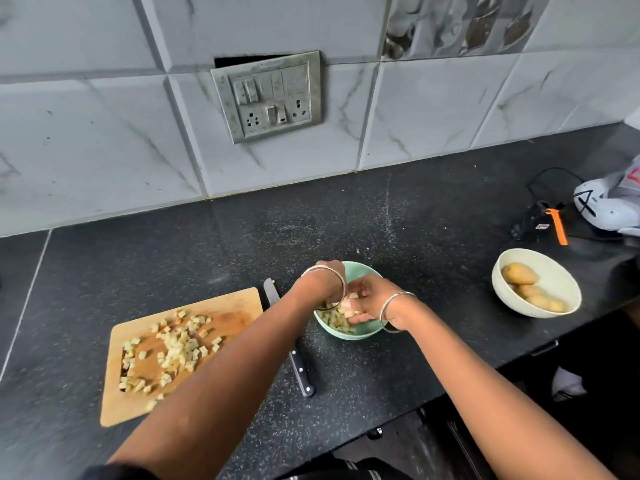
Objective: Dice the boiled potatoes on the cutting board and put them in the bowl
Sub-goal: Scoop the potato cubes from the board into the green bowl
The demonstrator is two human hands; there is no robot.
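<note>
Both our hands are down in the green bowl (349, 336). The right hand (367, 299) curls around potato dice (334, 320). The left hand (329, 282) hides its fingers, so we cannot tell its grip. Loose cubes (180, 348) lie on the cutting board (138, 407), and whole potatoes (519, 274) wait in the white bowl (557, 275). We judge ourselves roughly midway.
</note>
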